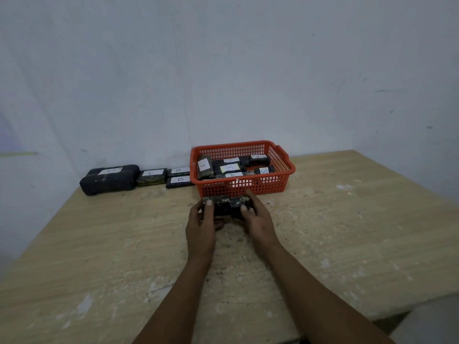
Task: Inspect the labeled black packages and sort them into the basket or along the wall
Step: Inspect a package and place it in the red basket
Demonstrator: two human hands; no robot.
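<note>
The reference landmark is the orange perforated plastic basket [242, 168], which stands on the pale wood-grain table [347, 232] with its far rim near the white wall [223, 70].

Held package: a black rectangular wrapped package [227, 206] is located just in front of the basket's near wall, at the level of the wall's lower edge. No label is visible on the faces turned toward the camera. Whether the package rests on the table or is raised slightly above it cannot be determined.

Left hand [202, 223]: positioned in front of the basket, at the package's left end. The fingers curl around that end and the thumb lies on the near face, so the hand grips the package.

Right hand [255, 217]: positioned in front of the basket, at the package's right end. The thumb presses the near face, the forefinger reaches over the top edge toward the basket wall, and the hand grips the package.

Basket contents: several black packages with white paper labels [229, 167] lie inside, partly overlapping. Some labels show a handwritten B; others are too small to read.

Left of the basket, along the wall: two small black packages labelled B [179, 175] lie just beside it, then a black package labelled C [151, 177], then a large rounded black bundle [109, 180] with a white label farthest away.
</note>
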